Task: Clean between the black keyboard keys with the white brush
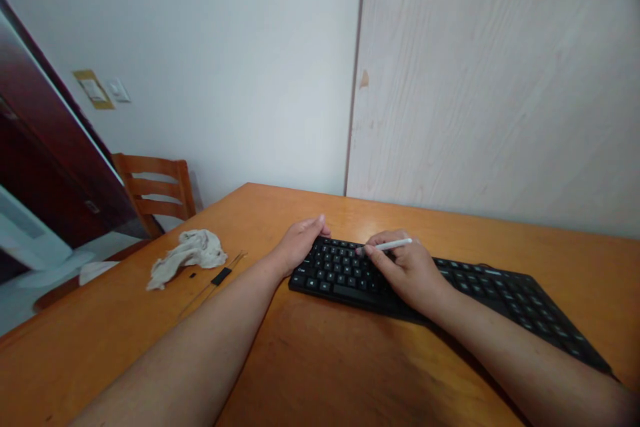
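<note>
A black keyboard [345, 290] lies at a slant on the wooden table, its left end farther from me than its right. Around its left edge my left hand [300, 245] is closed, thumb side up; most of its fingers are hidden. Over the letter keys, my right hand [407, 270] pinches a slim white pen-shaped tool [395, 244]. The tool's greyish tip points left and down to the upper key rows. Whether the tip touches a key, I cannot tell.
A crumpled off-white cloth [193, 253] lies on the table [280, 373] at the left. Beside it are a small black square piece [193, 275] and a black-handled wire tool [221, 276]. A wooden chair [157, 190] stands past the left edge; a wall [250, 67] rises behind.
</note>
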Motion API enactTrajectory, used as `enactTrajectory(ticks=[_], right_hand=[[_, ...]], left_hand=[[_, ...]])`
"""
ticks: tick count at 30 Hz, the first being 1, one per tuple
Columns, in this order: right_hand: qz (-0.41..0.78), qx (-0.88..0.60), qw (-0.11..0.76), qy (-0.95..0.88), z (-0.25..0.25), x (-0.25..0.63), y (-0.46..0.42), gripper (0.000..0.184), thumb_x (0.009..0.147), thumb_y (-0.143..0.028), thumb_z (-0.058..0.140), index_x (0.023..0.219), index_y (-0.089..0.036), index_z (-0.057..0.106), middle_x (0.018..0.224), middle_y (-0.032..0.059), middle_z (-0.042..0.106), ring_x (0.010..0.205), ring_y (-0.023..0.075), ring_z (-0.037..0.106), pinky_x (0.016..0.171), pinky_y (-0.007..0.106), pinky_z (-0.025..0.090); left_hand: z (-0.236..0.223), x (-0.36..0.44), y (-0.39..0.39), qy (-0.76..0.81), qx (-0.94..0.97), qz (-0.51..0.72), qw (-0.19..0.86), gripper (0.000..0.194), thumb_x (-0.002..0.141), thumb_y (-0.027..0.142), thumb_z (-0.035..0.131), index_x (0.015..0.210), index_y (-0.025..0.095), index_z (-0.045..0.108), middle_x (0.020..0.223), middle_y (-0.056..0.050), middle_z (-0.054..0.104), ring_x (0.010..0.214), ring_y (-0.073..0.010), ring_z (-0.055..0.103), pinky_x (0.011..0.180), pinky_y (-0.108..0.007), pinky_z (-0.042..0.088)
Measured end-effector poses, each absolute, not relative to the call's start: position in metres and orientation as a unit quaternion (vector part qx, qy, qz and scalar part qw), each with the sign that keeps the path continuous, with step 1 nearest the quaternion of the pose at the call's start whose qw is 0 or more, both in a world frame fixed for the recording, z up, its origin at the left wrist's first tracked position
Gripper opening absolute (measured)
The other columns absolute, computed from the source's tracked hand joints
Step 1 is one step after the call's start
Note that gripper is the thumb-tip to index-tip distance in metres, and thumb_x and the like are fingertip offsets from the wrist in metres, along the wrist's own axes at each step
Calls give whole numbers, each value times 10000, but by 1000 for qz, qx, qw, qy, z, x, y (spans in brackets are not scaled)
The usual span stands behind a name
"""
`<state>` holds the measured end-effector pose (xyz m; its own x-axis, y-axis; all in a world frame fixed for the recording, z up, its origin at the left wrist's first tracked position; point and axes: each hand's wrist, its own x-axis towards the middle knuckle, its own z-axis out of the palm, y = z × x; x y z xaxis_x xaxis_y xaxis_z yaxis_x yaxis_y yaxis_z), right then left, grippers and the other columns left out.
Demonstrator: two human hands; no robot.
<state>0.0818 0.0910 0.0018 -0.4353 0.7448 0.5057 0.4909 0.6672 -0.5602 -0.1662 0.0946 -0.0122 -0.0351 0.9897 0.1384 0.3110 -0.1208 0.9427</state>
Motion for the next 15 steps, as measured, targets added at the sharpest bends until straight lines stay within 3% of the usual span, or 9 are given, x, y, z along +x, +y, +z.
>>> enactTrajectory(ticks=[15], right_hand=[[154, -346, 377, -845, 8, 83, 79, 266, 965, -343, 490, 816, -239, 684, 845, 55, 705, 859, 235, 626, 823, 403, 440]], left_hand=[[-12, -166, 96, 549, 584, 466, 375, 574, 874, 683, 449, 865, 155, 673, 896, -73, 709, 832, -216, 627, 794, -329, 456]])
